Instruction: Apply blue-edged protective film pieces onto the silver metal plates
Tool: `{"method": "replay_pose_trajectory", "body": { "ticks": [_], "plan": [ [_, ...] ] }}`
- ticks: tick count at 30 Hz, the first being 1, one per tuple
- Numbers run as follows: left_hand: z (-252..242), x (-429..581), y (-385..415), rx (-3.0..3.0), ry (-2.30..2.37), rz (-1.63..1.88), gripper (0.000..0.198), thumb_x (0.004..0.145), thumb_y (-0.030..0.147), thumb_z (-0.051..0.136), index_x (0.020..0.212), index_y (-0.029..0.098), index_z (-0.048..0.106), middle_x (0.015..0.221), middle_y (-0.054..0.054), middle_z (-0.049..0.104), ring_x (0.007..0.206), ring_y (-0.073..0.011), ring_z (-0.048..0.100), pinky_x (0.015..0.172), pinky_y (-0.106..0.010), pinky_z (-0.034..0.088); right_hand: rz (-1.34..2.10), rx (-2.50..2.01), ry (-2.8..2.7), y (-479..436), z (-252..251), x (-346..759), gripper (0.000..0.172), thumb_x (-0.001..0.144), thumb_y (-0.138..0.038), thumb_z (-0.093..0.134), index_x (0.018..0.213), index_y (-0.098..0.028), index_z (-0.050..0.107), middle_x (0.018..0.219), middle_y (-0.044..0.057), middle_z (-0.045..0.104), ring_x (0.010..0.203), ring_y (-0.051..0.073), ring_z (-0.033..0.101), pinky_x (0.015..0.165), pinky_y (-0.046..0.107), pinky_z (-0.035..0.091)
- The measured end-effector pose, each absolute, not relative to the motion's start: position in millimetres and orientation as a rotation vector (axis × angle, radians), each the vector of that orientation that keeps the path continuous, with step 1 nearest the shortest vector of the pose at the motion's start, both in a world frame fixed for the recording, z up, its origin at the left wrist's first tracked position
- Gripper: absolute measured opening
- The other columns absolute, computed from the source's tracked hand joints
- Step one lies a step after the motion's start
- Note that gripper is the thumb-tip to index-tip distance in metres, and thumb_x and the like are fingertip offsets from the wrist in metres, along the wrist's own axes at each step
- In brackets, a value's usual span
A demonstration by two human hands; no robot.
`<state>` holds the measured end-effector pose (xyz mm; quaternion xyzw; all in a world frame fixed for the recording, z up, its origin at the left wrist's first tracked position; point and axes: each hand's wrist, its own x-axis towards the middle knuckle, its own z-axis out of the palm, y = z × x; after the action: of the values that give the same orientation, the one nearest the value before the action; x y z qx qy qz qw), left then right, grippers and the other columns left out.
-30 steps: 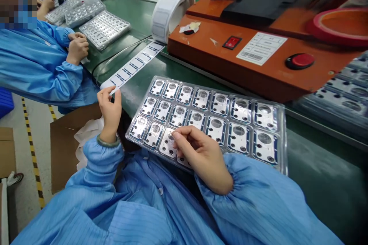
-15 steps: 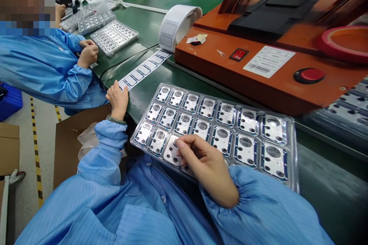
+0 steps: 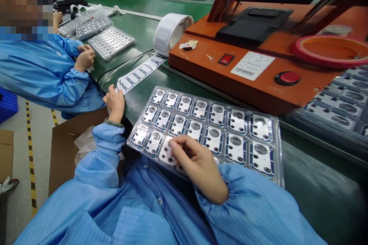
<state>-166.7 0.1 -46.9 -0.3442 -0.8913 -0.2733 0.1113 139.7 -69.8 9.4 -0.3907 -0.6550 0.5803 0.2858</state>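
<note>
Green surface runs across the room, the orange machine standing at its far side. My left hand curls at the near end of the label strip, which runs from those fingers toward the paper roll; whether they pinch it, I cannot tell. My right hand has thumb and forefinger pressed together over the front row's third plate, in the clear tray lying beneath; whether anything sits between the tips, I can't tell
</note>
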Motion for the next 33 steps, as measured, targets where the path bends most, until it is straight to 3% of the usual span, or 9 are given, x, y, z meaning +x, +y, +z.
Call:
{"method": "replay_pose_trajectory", "body": {
  "ticks": [9,15,23,30,33],
  "plan": [
    [-50,-172,-1,-1.18,-2.482,-0.92,0.024,0.093,0.031,0.043,0.11,0.018,0.054,0.099,-0.012,0.07,0.091,-0.0264,0.066,0.087,-0.037,0.043,1.514,-1.033,-1.769,-70,10,140,0.023,0.088,-0.038,0.049,0.08,-0.018,0.058,0.061,0.0,0.057,0.051,0.011,0.051,0.048,0.024,0.042],
    [-51,-168,-5,-1.245,-2.316,-1.032,0.026,0.092,0.033,0.044,0.105,0.017,0.06,0.114,-0.013,0.064,0.113,-0.0247,0.056,0.098,-0.037,0.037,1.513,-1.041,-1.76,-70,9,139,0.023,0.088,-0.038,0.049,0.08,-0.019,0.058,0.061,-0.001,0.057,0.051,0.011,0.051,0.048,0.024,0.042],
    [-54,-168,-5,-1.265,-2.274,-1.11,0.029,0.092,0.035,0.046,0.109,0.017,0.06,0.103,-0.012,0.068,0.099,-0.0241,0.061,0.097,-0.038,0.038,1.521,-1.03,-1.765,-71,5,141,0.025,0.09,-0.039,0.049,0.083,-0.018,0.058,0.063,-0.001,0.057,0.052,0.011,0.051,0.048,0.023,0.043],
    [-48,-162,-9,-1.233,-2.127,-1.339,0.015,0.086,0.03,0.058,0.091,0.018,0.065,0.117,-0.012,0.057,0.116,-0.0213,0.052,0.103,-0.035,0.038,1.506,-1.029,-1.763,-71,10,139,0.023,0.089,-0.037,0.05,0.08,-0.018,0.058,0.061,-0.001,0.056,0.052,0.011,0.052,0.047,0.023,0.043],
    [-42,-150,-11,-1.191,-2.083,-1.452,0.014,0.088,0.03,0.055,0.093,0.018,0.061,0.11,-0.01,0.059,0.111,-0.0181,0.056,0.099,-0.033,0.043,1.515,-1.022,-1.756,-71,10,139,0.022,0.088,-0.036,0.05,0.08,-0.018,0.059,0.06,-0.001,0.056,0.052,0.01,0.051,0.046,0.022,0.042]
  ]
}}
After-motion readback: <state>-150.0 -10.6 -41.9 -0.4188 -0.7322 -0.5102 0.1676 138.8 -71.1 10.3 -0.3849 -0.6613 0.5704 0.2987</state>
